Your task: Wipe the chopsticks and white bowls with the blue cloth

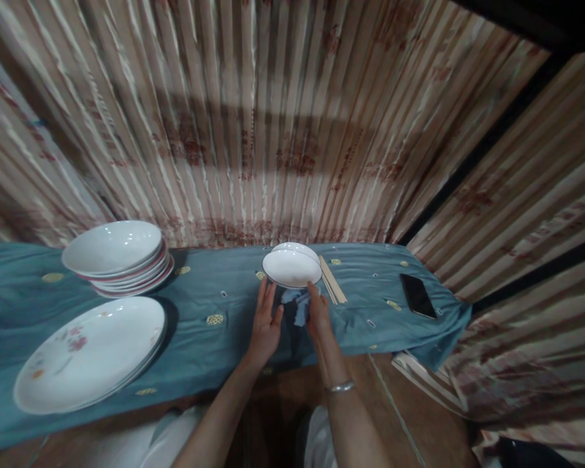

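A white dish point(291, 270) with a thin dark rim is between my hands, in front of and overlapping a second white dish point(297, 247). My left hand point(266, 323) has its fingers stretched out toward the dish's lower left rim, with the thumb apart. My right hand point(318, 311) is closed on a crumpled blue cloth point(301, 308) that hangs below the dish. Its fingertips are at the dish's lower right rim. Whether the dish is resting on the other one or lifted slightly, I cannot tell. Light wooden chopsticks point(332, 281) lie just to the right.
On the left stands a stack of white bowls and plates point(119, 250), some red-rimmed. Nearer the front edge lie large oval floral plates point(97, 351). A black phone point(418, 296) lies at the right of the teal tablecloth point(214, 351). A pleated curtain point(253, 130) hangs behind.
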Action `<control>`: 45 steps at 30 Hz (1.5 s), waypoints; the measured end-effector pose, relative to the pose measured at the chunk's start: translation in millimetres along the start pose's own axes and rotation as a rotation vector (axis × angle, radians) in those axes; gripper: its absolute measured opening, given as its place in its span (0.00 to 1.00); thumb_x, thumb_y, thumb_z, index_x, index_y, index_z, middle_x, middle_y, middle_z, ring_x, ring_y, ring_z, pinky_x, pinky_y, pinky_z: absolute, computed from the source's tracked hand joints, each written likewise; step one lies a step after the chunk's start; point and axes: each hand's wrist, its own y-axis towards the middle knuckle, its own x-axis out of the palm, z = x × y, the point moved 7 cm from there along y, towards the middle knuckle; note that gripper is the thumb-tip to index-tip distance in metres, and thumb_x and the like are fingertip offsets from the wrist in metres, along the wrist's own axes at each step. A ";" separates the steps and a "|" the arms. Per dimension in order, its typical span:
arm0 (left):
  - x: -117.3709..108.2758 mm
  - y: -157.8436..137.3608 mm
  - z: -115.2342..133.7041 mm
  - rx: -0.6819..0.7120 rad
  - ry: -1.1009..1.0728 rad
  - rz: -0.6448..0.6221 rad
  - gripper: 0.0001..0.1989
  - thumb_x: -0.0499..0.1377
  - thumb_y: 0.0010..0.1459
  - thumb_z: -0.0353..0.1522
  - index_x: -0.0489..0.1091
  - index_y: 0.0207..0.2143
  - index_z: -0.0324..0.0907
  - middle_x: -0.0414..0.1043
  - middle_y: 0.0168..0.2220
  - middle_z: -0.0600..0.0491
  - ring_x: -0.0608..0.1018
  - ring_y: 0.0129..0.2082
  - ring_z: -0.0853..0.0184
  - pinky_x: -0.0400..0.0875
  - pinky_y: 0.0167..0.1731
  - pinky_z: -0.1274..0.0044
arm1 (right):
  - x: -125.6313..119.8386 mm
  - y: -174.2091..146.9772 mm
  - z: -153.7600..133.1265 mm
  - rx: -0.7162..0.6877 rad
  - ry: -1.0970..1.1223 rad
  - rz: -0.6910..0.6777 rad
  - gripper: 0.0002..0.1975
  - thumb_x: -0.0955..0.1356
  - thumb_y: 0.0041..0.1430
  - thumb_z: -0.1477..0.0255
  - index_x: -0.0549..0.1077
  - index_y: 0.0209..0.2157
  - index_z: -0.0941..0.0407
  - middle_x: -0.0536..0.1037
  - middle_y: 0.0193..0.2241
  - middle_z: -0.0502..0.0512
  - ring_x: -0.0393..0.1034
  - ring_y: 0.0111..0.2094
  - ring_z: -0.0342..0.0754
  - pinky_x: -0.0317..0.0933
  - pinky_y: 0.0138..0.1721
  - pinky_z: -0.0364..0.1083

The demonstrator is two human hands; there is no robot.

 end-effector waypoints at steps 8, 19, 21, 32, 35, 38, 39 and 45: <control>14.6 5.3 1.0 0.050 0.052 -0.013 0.27 0.47 0.63 0.37 0.49 0.64 0.47 0.39 0.68 0.49 0.45 0.67 0.62 0.42 0.63 0.63 | 2.9 8.9 2.4 0.018 -0.033 0.036 0.15 0.70 0.42 0.59 0.71 0.26 0.56 0.76 0.24 0.50 0.70 0.28 0.45 0.62 0.27 0.41; 24.1 20.0 -13.3 0.077 0.062 -0.007 0.27 0.48 0.62 0.34 0.51 0.63 0.46 0.40 0.68 0.49 0.47 0.67 0.62 0.42 0.63 0.63 | 2.8 21.2 5.8 0.019 -0.092 -0.015 0.17 0.70 0.43 0.57 0.71 0.25 0.57 0.76 0.23 0.51 0.71 0.27 0.46 0.62 0.27 0.42; 25.4 22.4 -17.4 0.066 0.059 0.005 0.27 0.48 0.61 0.33 0.51 0.63 0.45 0.41 0.68 0.49 0.47 0.66 0.62 0.42 0.64 0.64 | 2.7 21.9 8.1 0.047 -0.093 -0.027 0.17 0.71 0.43 0.56 0.71 0.26 0.57 0.76 0.22 0.51 0.70 0.26 0.45 0.62 0.26 0.42; 38.8 36.9 -35.1 0.015 0.021 0.009 0.31 0.49 0.56 0.26 0.53 0.63 0.45 0.45 0.67 0.50 0.50 0.66 0.61 0.44 0.63 0.63 | 5.1 17.6 10.2 0.110 -0.079 -0.061 0.09 0.71 0.44 0.66 0.70 0.22 0.55 0.72 0.17 0.46 0.66 0.21 0.43 0.59 0.23 0.42; 39.0 37.5 -35.2 -0.014 0.019 -0.003 0.31 0.49 0.54 0.24 0.54 0.62 0.43 0.46 0.67 0.49 0.51 0.66 0.62 0.43 0.64 0.64 | 8.0 18.4 10.6 0.102 -0.090 -0.092 0.08 0.71 0.43 0.67 0.70 0.22 0.56 0.72 0.17 0.46 0.66 0.21 0.43 0.59 0.23 0.42; 35.1 34.6 -33.0 -0.038 0.014 -0.004 0.31 0.49 0.54 0.23 0.56 0.61 0.41 0.48 0.67 0.48 0.52 0.65 0.63 0.42 0.64 0.66 | 8.9 19.4 13.7 0.097 -0.112 -0.088 0.09 0.71 0.42 0.66 0.70 0.24 0.56 0.73 0.19 0.47 0.68 0.22 0.43 0.60 0.25 0.42; 32.9 32.7 -32.0 -0.046 0.006 0.000 0.30 0.49 0.54 0.23 0.56 0.61 0.41 0.49 0.66 0.48 0.52 0.65 0.63 0.42 0.64 0.67 | 10.2 19.1 14.7 0.093 -0.116 -0.096 0.10 0.71 0.42 0.65 0.70 0.24 0.56 0.73 0.19 0.47 0.68 0.22 0.43 0.60 0.25 0.42; 11.3 13.2 -22.6 -0.085 -0.035 0.040 0.27 0.50 0.55 0.25 0.60 0.59 0.40 0.52 0.65 0.47 0.55 0.65 0.63 0.44 0.63 0.68 | 36.7 0.2 22.5 0.080 -0.146 -0.303 0.14 0.71 0.41 0.60 0.69 0.22 0.56 0.70 0.17 0.46 0.64 0.21 0.42 0.57 0.24 0.41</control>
